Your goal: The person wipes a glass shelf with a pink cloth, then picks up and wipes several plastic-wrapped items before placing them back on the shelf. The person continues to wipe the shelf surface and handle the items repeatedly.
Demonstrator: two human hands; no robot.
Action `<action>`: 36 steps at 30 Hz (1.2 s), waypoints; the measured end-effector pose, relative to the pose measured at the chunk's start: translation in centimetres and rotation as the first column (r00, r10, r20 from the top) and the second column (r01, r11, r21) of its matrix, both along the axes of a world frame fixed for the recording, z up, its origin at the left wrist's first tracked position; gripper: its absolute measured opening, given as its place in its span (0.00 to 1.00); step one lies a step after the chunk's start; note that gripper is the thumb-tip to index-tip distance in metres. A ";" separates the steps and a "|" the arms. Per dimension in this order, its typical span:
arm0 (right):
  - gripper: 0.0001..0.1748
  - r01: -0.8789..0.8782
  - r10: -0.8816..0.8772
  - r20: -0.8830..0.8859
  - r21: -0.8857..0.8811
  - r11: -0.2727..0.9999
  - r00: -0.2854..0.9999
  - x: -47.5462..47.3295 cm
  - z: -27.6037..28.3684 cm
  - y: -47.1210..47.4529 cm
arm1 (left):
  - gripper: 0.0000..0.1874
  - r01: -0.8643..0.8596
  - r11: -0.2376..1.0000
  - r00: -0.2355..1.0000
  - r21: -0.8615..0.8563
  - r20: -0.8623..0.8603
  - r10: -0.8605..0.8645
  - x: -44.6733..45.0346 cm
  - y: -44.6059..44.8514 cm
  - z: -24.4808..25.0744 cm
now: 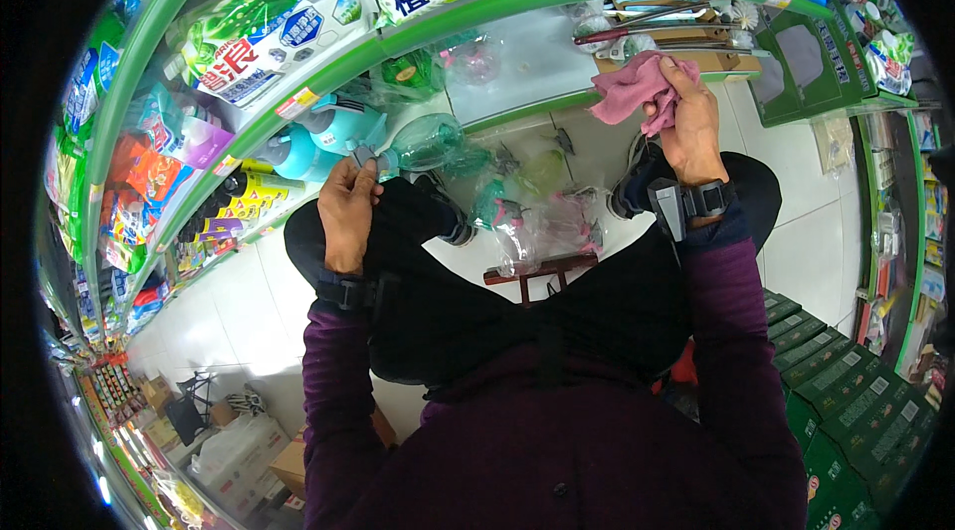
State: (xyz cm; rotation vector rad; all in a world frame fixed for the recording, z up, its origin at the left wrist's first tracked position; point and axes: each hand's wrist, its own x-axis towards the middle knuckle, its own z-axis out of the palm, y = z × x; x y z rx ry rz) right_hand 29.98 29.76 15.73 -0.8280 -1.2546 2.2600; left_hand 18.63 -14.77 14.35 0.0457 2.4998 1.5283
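My left hand (349,209) pinches the grey trigger head of a transparent teal spray bottle (429,140), which points away to the right near the lower shelf. A crumpled pink cloth (634,86) is bunched in my right hand (688,123), raised above my right knee. On the tiled floor between my feet lie several clear spray bottles (515,231), some with pink trigger heads. A yellowish bottle (542,172) and a loose dark trigger head (565,141) lie just beyond them.
Detergent bags (280,33) line the green-edged shelf ahead. Turquoise bottles (347,125) stand on the lower shelf at left. A dark red wooden stool (541,269) shows between my legs. Green cartons (858,410) are stacked at right, with a green display box (813,67) farther ahead.
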 end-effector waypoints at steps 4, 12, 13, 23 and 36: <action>0.12 0.022 -0.022 0.008 -0.013 1.000 1.000 0.1 -0.4 0.0 | 0.10 -0.007 1.000 1.000 -0.018 -0.017 0.007 -0.5 0.3 -0.3; 0.13 -0.066 0.067 0.140 -0.006 0.998 0.988 0.7 0.1 -0.2 | 0.12 0.119 0.955 0.987 -0.273 -0.069 -0.143 -2.1 1.3 -0.4; 0.13 -0.072 0.071 0.142 0.003 0.997 0.987 0.7 0.2 -0.3 | 0.12 0.153 0.952 0.984 -0.266 -0.044 -0.170 -2.5 1.4 -0.2; 0.14 -0.122 0.118 0.087 0.049 0.991 0.989 -0.5 1.2 -0.4 | 0.12 0.424 0.850 0.893 -0.313 -0.010 -0.449 -5.7 6.2 1.3; 0.16 -0.324 0.216 0.288 0.411 0.852 0.933 -3.4 4.0 5.3 | 0.14 0.553 0.710 0.719 -0.437 -0.181 -0.671 -12.1 21.5 -4.8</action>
